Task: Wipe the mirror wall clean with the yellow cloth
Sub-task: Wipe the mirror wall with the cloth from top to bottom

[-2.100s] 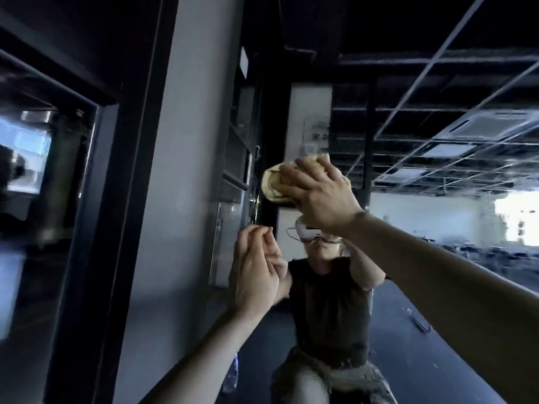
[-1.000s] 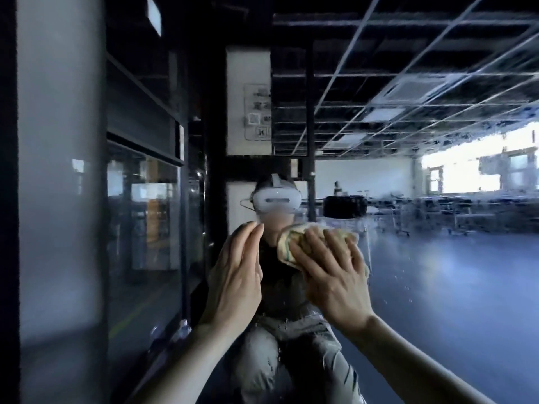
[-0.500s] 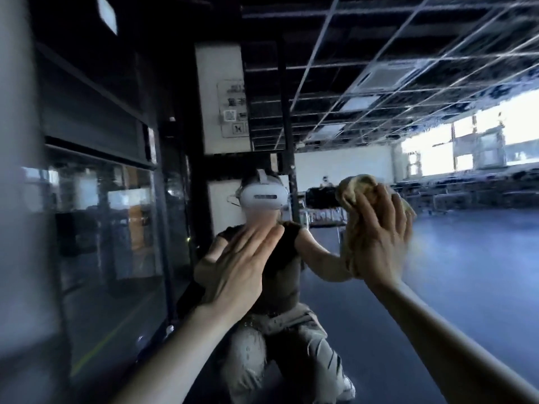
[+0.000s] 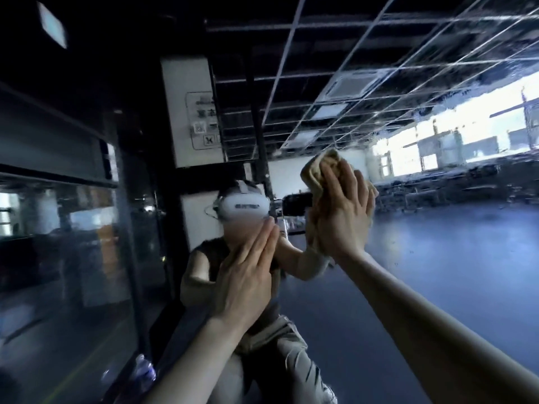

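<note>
Right hand (image 4: pixel 341 217): fingers flat, together on yellow cloth (image 4: pixel 316 173); press evenly, overlap your strokes across mirror wall (image 4: pixel 437 272) right of fingers.

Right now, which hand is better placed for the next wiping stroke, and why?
Right. The right hand presses the yellow cloth against the mirror wall with straight fingers. The left hand is open and flat, with no cloth under it.

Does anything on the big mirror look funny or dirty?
Yes. Right of the yellow cloth that the right hand presses on the mirror wall, small dark specks dot the glass. The reflection near the bright windows also looks wavy and smeared, so that part seems not yet clean.
</note>
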